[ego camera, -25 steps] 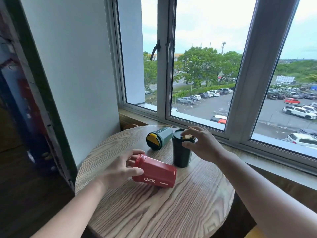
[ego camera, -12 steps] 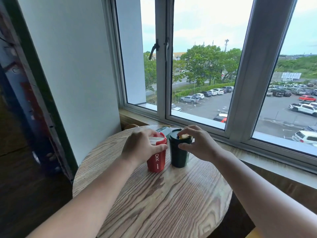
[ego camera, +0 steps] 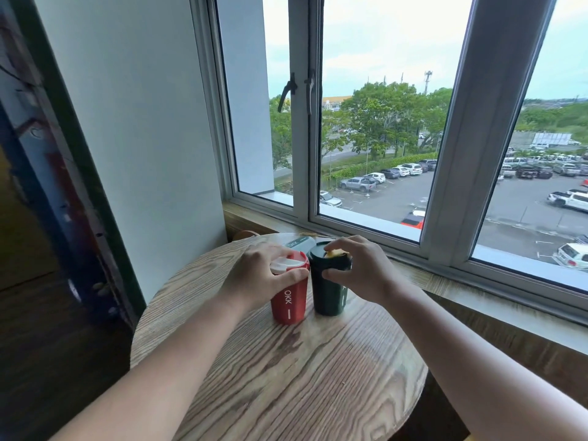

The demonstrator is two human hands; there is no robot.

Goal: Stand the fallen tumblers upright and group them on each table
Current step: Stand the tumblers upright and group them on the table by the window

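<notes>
A red tumbler [ego camera: 289, 300] marked OKK stands upright on the round wooden table [ego camera: 286, 377], touching a dark green tumbler [ego camera: 327, 294] that also stands upright to its right. My left hand [ego camera: 257, 278] grips the red tumbler around its lid. My right hand [ego camera: 359, 268] holds the dark green tumbler by its rim and lid. Behind both, a grey-green tumbler [ego camera: 300, 241] lies on its side near the table's far edge, mostly hidden by my hands.
A wooden window sill [ego camera: 461, 288] and a large window run along the far side of the table. A white wall [ego camera: 127, 138] stands to the left. The table's near half is bare wood.
My left hand has lifted the red tumbler from lying on its side to upright beside the dark green one. My right hand has stayed on the dark green tumbler.
</notes>
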